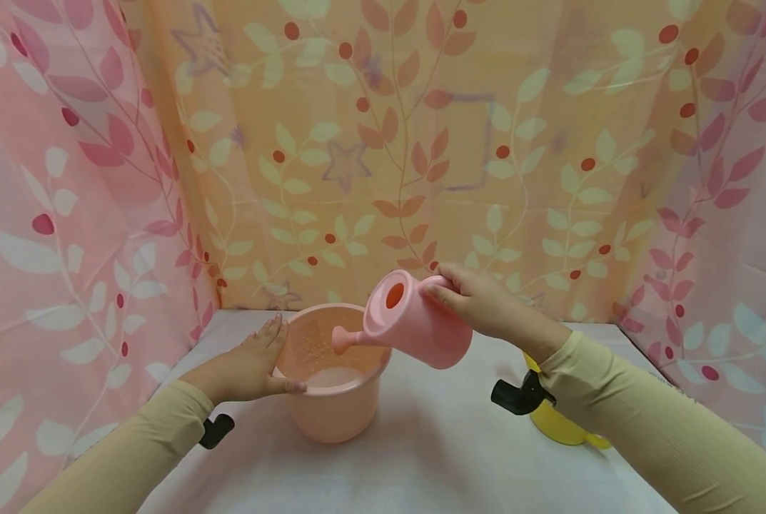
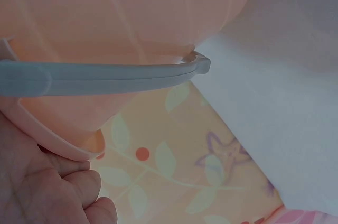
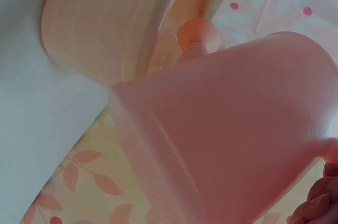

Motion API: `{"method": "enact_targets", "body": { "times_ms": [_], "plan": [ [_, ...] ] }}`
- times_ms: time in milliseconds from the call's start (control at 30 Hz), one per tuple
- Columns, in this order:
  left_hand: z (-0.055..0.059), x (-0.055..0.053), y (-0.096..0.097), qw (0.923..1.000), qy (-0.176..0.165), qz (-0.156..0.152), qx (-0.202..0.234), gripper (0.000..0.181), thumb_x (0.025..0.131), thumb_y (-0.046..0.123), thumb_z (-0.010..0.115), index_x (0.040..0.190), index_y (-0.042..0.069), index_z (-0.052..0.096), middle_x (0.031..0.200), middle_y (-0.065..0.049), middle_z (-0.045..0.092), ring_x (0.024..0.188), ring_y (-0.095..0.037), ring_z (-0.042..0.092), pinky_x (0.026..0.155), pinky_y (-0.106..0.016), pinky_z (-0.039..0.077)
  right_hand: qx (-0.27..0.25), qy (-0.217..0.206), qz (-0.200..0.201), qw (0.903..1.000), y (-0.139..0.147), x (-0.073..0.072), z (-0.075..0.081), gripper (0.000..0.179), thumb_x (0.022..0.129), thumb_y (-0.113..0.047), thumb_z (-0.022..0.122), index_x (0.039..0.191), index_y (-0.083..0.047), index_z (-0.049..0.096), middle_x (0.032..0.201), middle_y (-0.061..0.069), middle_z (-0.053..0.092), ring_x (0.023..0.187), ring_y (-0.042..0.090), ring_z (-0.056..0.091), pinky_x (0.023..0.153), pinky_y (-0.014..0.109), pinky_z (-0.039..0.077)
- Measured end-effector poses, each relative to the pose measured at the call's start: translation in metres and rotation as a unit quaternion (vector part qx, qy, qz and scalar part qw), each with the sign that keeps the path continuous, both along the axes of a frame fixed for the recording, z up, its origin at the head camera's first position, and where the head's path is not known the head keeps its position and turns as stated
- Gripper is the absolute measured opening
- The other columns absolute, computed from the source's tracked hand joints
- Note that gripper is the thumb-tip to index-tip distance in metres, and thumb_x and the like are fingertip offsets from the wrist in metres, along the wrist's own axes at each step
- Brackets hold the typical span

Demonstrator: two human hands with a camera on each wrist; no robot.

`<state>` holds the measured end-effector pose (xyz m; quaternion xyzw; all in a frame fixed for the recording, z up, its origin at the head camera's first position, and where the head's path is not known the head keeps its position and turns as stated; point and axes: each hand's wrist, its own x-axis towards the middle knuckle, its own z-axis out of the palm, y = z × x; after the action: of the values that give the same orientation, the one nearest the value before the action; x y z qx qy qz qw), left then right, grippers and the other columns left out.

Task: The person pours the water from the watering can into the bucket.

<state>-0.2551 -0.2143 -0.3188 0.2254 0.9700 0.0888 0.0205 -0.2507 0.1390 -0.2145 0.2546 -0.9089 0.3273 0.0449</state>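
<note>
With the right hand (image 1: 479, 300) I grip the handle of a pink watering can (image 1: 424, 328), tilted so its spout (image 1: 344, 340) points into a peach bucket (image 1: 334, 414). Its round rose hangs inside the rim; in the right wrist view the can's body (image 3: 227, 123) covers part of the bucket (image 3: 100, 23). Droplets and shallow water show inside. My left hand (image 1: 244, 368) rests on the bucket's left rim, fingers extended and thumb along the front edge. In the left wrist view, a grey bail handle (image 2: 116, 78) hangs beside the bucket's wall.
A yellow object (image 1: 559, 426) stands at the right, mostly hidden behind my right forearm. White cloth (image 1: 447, 457) covers the table. Patterned curtains (image 1: 421, 143) close off the back and both sides. Black wrist mounts (image 1: 517, 395) stick out from the sleeves.
</note>
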Motion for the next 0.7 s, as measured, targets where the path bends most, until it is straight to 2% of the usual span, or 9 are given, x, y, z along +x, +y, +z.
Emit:
{"method": "enact_targets", "body": {
  "times_ms": [467, 700],
  "plan": [
    [0.0002, 0.0006, -0.0004, 1.0, -0.004, 0.0, 0.002, 0.122, 0.069, 0.078, 0.048, 0.141, -0.011, 0.01, 0.149, -0.027, 0.0, 0.137, -0.04, 0.004, 0.107, -0.056, 0.012, 0.026, 0.021, 0.0, 0.9994, -0.0036, -0.0006, 0.0002, 0.022, 0.09, -0.034, 0.055, 0.085, -0.013, 0.052, 0.079, 0.004, 0.054, 0.078, 0.021, 0.053, 0.063, 0.029, 0.049],
    [0.0008, 0.0013, -0.0001, 1.0, -0.004, 0.0, 0.002, 0.121, 0.069, 0.078, 0.048, 0.141, -0.012, 0.01, 0.149, -0.027, 0.0, 0.137, -0.04, 0.004, 0.107, -0.056, 0.012, 0.031, 0.022, 0.002, 0.9993, -0.0059, -0.0005, 0.0003, 0.019, 0.09, -0.033, 0.056, 0.089, -0.014, 0.054, 0.085, 0.002, 0.057, 0.08, 0.021, 0.055, 0.065, 0.03, 0.051]
  ]
}}
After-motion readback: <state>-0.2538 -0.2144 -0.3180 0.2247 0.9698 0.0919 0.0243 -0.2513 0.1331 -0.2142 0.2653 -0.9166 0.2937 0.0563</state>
